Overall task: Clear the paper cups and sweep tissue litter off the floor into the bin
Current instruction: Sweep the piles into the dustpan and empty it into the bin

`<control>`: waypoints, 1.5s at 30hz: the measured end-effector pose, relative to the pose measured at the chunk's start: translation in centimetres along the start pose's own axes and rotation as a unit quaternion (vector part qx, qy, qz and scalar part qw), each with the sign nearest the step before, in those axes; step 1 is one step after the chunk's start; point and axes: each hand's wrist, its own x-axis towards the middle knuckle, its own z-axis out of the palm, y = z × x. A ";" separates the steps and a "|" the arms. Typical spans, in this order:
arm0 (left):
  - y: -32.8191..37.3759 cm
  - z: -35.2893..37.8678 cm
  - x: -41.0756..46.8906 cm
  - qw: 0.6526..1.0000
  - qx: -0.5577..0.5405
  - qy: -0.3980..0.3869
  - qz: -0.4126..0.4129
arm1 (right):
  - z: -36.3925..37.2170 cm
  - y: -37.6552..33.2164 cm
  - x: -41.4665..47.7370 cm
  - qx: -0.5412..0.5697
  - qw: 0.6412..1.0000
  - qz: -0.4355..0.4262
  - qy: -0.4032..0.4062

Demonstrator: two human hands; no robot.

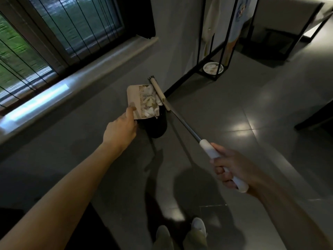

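My left hand (121, 129) grips the near edge of a beige dustpan (134, 98) and holds it tilted over a dark bin (158, 126) on the floor. White tissue scraps (150, 101) lie heaped in the pan at its right side, above the bin's mouth. My right hand (229, 169) is wrapped round the white grip of a long broom handle (187, 126). The broom head (160, 93) presses against the tissue at the pan's right edge. No paper cups are in view.
A low window sill (72, 83) and wall run along the left. A black metal rack (212, 51) with hanging clothes and a white dish (213, 68) at its base stands behind the bin. Grey tiled floor (252, 105) spreads to the right. My feet (180, 235) are at the bottom.
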 end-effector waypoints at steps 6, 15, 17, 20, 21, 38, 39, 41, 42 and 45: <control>0.4 0.6 -0.1 0.999 -0.025 0.037 -0.025 | -1.4 0.6 -1.4 -0.004 1.000 -0.016 0.009; 1.3 1.6 -0.3 0.995 -0.043 0.037 -0.080 | -1.5 1.0 0.7 -0.004 1.000 -0.013 0.012; 1.5 1.6 -0.3 0.995 -0.042 0.038 -0.080 | -1.4 1.1 1.2 0.012 1.000 -0.005 -0.002; 1.5 1.2 -0.3 0.992 -0.074 0.031 -0.092 | -1.0 1.5 1.6 0.035 0.999 0.006 -0.025; 1.5 1.1 -0.3 0.990 -0.093 0.026 -0.099 | -0.8 1.7 1.6 0.048 0.998 0.010 -0.032; -0.6 -1.0 0.8 0.980 -0.115 -0.014 -0.164 | 2.2 0.5 2.1 0.072 0.995 0.001 -0.069; -0.7 -1.0 0.7 0.980 -0.116 -0.014 -0.161 | 1.9 0.4 1.7 0.070 0.995 -0.002 -0.068; -0.8 -0.8 0.5 0.983 -0.105 -0.020 -0.150 | 1.1 0.1 0.8 0.076 0.995 -0.005 -0.064; -0.7 -0.7 0.4 0.984 -0.096 -0.024 -0.146 | 0.8 0.0 0.5 0.079 0.995 -0.006 -0.060; -0.1 -0.2 0.2 0.986 -0.085 -0.031 -0.140 | 0.2 0.1 0.0 0.058 0.997 -0.012 -0.046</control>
